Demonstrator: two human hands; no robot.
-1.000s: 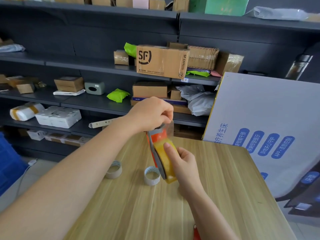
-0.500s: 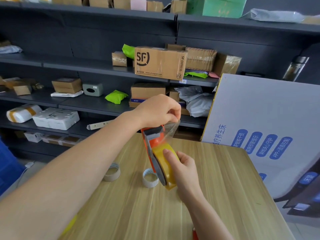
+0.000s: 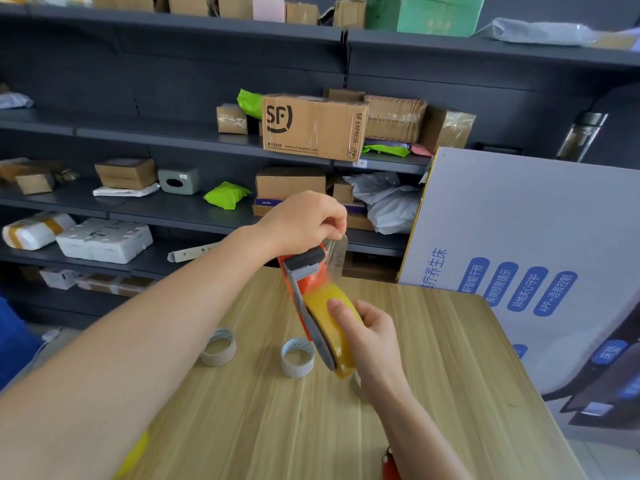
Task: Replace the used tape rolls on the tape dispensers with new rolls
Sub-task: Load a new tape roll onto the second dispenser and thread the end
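Step in hand, as judged: threading the free end of the new roll through the dispenser head. To do it well, the clear tape strip (image 3: 336, 258) wanted keeping taut and flat and leading squarely over the grey roller, with no twist or fold onto itself. The roll wanted braking so no slack spooled off.

Left hand (image 3: 304, 220) reached in over the head, its fingertips pinching the strip's end. Right hand (image 3: 370, 337) came up from below, fingers curled round the yellowish translucent tape roll (image 3: 332, 303), one digit pressed on its outer face.

The roll sat mounted on the orange plastic tape dispenser (image 3: 304, 268), held tilted in the air above the pale wooden table (image 3: 433, 375). Two spent cardboard cores (image 3: 219, 347) (image 3: 298, 356) stood on the table just left of it, apart from each other.
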